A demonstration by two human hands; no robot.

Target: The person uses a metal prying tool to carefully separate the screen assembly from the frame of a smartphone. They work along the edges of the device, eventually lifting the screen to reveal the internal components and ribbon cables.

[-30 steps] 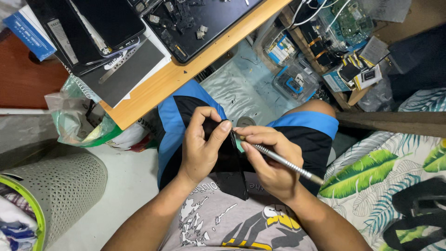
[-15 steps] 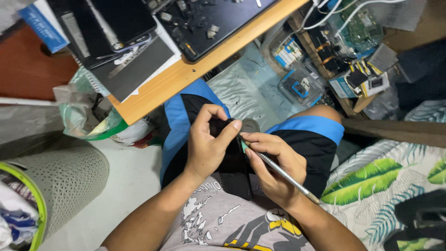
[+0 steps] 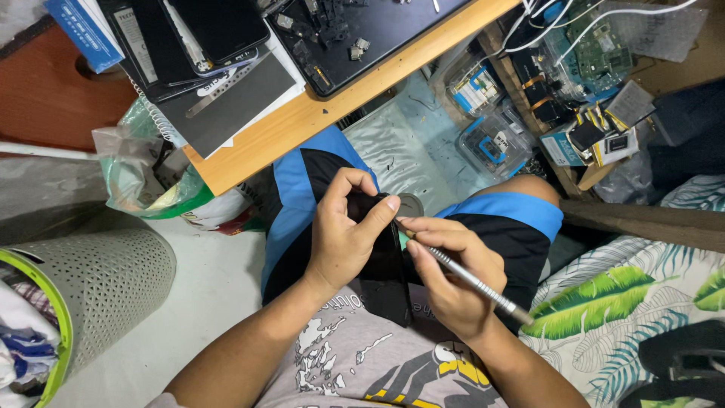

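black phone [image 3: 387,276] | upright on edge, over lap | slim metal tool [image 3: 464,274] | tip at phone's edge

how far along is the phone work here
Done: hard to say; small loose parts lie on the dark mat on the desk. In hand: the left hand holds a black phone on edge over the lap, and the right hand sets a metal tool against its side. Left: the phone looks closed up; no gap shows.
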